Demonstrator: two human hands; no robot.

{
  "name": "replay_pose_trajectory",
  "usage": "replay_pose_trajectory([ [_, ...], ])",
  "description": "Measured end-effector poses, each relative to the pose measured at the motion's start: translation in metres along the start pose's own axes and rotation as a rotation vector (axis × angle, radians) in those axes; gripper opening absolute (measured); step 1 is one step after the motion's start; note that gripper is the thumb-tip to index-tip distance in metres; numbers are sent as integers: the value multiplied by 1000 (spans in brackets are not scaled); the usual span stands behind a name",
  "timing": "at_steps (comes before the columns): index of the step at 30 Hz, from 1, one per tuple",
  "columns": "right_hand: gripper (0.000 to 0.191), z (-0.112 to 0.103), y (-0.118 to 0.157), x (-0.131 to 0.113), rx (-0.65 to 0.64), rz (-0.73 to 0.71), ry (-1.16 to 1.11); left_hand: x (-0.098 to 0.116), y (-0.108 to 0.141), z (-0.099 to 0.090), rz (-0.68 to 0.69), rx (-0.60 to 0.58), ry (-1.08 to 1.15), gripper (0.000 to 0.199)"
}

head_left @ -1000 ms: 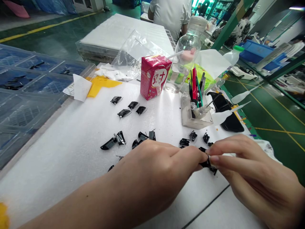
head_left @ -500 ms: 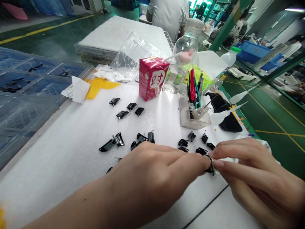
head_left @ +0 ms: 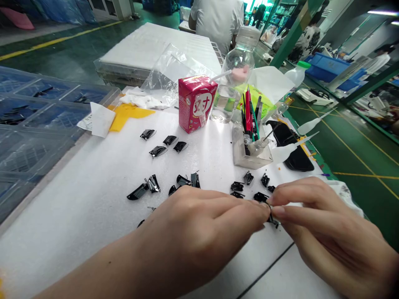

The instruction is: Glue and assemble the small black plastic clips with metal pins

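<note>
A small glossy black part (head_left: 273, 222) is pinched between the fingertips of my left hand (head_left: 208, 228) and my right hand (head_left: 321, 220), just above the white foam surface (head_left: 77, 199). My fingers cover most of it, so its exact kind does not show. Just beyond the fingertips lie several small black clip-like pieces (head_left: 248, 177). Past my left hand are curved black pieces (head_left: 138, 191), some partly hidden by the hand. Farther back, several black pieces with clear film edges (head_left: 157, 151) lie in a loose group.
A red drink carton (head_left: 196, 104) with a straw stands beside a clear bottle (head_left: 240, 62). A holder (head_left: 252, 158) carries tweezers and pens near a black phone-like object (head_left: 296, 158). Compartment trays (head_left: 52, 124) line the left side. A person (head_left: 215, 25) sits beyond the stacked trays.
My two hands stay pinched together at the black part, with only slight finger movement. The whole view has shifted a little, so everything on the table appears slightly farther left.
</note>
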State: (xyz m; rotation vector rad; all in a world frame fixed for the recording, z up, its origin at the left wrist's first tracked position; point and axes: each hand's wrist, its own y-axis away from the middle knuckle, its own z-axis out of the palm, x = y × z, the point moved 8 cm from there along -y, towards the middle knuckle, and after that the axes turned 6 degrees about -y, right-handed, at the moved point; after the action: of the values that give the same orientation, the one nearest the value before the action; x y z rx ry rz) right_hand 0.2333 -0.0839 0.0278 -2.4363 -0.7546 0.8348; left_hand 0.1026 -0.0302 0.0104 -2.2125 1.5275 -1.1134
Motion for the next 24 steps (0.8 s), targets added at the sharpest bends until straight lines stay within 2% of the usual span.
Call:
replay_pose_trajectory([
  [2,39,5,3,3,15,47,-41,4,0,0,23,33,17,8],
  [5,36,14,10,12,29,150,-190,1,-1,-1,-71,80,65,4],
  [9,25,28,13,20,-42,245,-283,-1,-1,-2,-130,93,117,4],
  [12,24,32,10,17,-87,224,-316,1,0,-3,-94,114,51,2],
  [19,30,33,12,14,-51,229,-385,13,4,-6,5,217,-207,6],
  [24,27,37,13,16,-57,244,-434,19,5,-8,43,235,-224,6],
])
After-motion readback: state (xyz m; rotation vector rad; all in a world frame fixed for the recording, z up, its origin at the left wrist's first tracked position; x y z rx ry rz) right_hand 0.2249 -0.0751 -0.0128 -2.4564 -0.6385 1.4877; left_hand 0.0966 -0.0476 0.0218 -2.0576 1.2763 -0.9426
